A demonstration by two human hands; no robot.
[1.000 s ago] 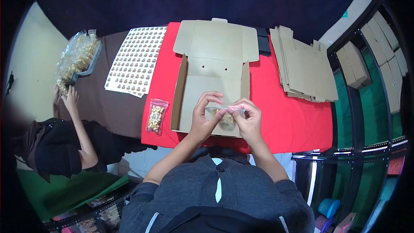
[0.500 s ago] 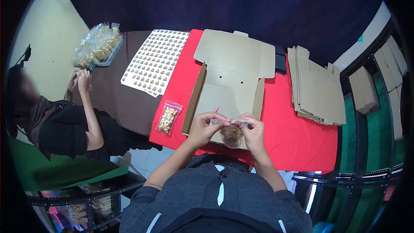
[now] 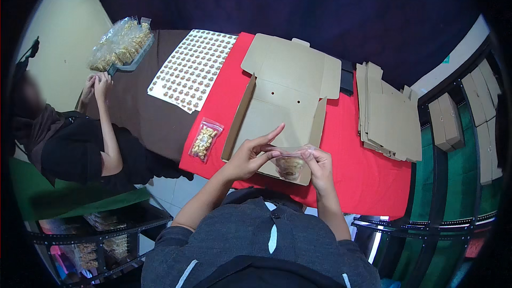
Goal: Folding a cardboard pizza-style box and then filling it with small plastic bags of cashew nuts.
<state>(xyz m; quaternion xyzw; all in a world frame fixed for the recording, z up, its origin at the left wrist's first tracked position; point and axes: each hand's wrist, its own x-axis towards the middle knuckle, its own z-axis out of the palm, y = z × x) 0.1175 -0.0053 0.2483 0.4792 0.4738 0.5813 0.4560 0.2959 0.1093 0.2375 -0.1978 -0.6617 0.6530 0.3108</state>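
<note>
A small clear zip bag (image 3: 289,167) with light brown contents hangs upright between my hands, over the near end of an open cardboard box (image 3: 264,120). My right hand (image 3: 321,166) pinches its top edge at the right corner. At the other corner, my left hand (image 3: 246,161) has its thumb against the bag's top edge, and the index finger points up and away. To the left of the box, a sealed clear bag of pale snack pieces (image 3: 205,140) lies on the red cloth (image 3: 368,181).
Flat folded cardboard boxes (image 3: 389,114) are stacked at the right. A sheet of round stickers (image 3: 186,69) lies left of the box. Farther left, a co-worker's hands (image 3: 97,86) are near a tub piled with filled bags (image 3: 124,48). Shelves (image 3: 447,122) hold boxes at far right.
My left index finger has lifted off the bag and stretched upward. My right hand has shifted slightly right along the bag's top edge. The whole view has tilted a little.
</note>
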